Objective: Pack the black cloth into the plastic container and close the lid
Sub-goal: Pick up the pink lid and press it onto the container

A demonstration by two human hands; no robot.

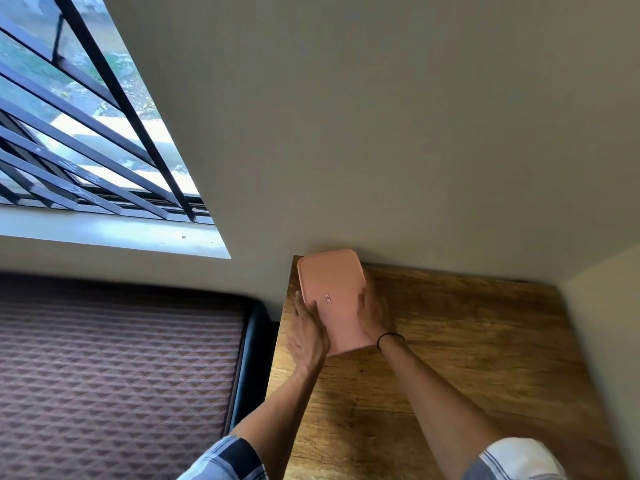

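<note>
I hold the pink plastic container [332,299] with both my hands on the wooden table [467,358]. Its pink lid [329,282] lies flat on top and covers it fully, so the container looks closed. The container stands at the far left corner of the table, with its far end touching the pale wall [346,133]. I cannot see the black cloth anywhere; the lid hides the inside of the container.

My left hand [308,337] lies on the left side of the container, fingers stretched out and flat against the lid edge, the thumb on the lid. My right hand [372,315] grips the right side of the container, fingers bent around the edge and partly hidden behind it. A thin black band [389,337] goes around my right wrist, just beside the near right corner of the container.

Left of the container, lower than the table, there is a mattress [114,368] with a diamond pattern. Above it is a window with dark bars [86,140].
</note>
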